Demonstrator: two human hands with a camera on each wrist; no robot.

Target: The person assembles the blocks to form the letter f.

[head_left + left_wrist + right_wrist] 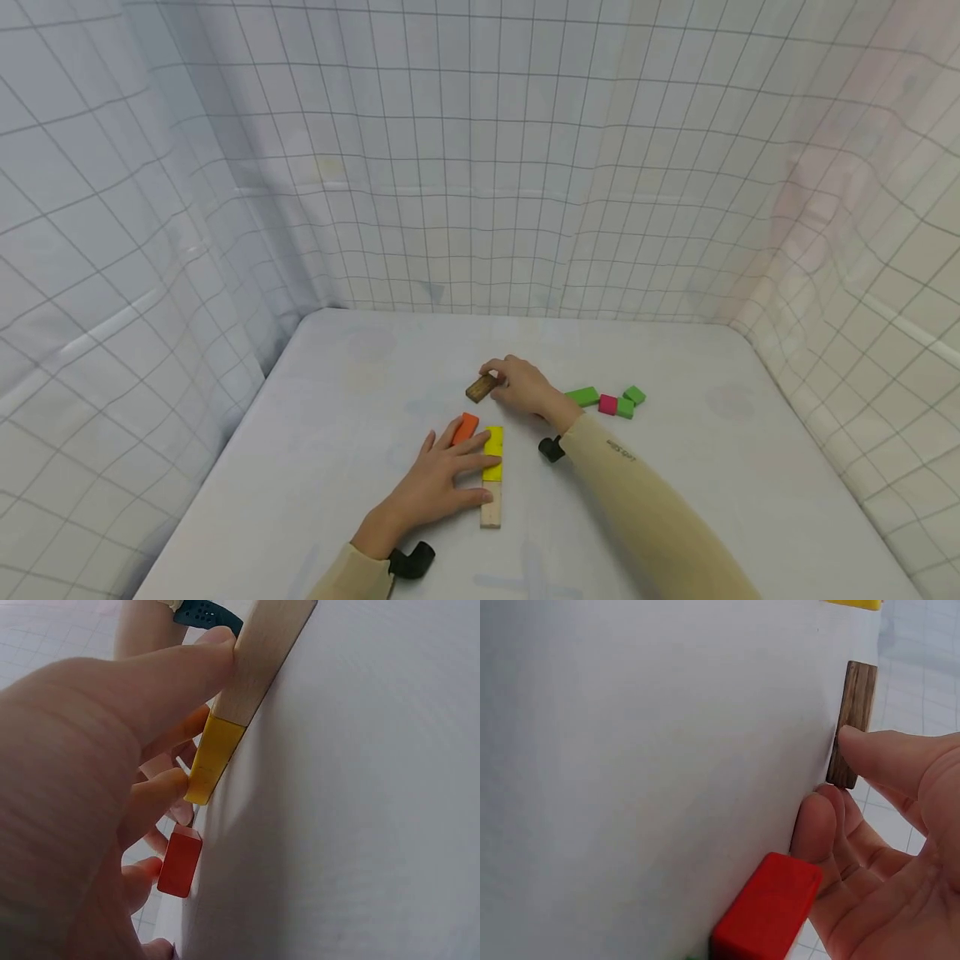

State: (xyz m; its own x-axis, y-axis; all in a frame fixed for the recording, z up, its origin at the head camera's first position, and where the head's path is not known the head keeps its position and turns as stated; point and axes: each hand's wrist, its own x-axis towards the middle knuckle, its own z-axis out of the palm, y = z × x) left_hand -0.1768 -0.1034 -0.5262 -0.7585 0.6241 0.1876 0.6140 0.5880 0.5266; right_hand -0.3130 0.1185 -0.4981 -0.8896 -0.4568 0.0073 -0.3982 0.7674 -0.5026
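My left hand (438, 483) lies spread over a short row of blocks. Its thumb rests on a plain wooden block (491, 515), and other fingertips touch the yellow section (493, 442) that continues the row away from me. An orange block (467, 427) sits beside the row under the outer fingers; it looks red in the left wrist view (180, 862). Farther out, my right hand (525, 387) pinches a dark brown wooden block (480, 388) by its near right end. In the right wrist view the thumb presses its side, and the block stays close to the tabletop.
Right of my right hand lie a long green block (582, 397), a small red block (607, 405) and two small green blocks, one of them (634, 395) set apart. A red block (769, 907) shows large beneath the right fingers. Gridded white curtains (480, 167) surround the white table (360, 375).
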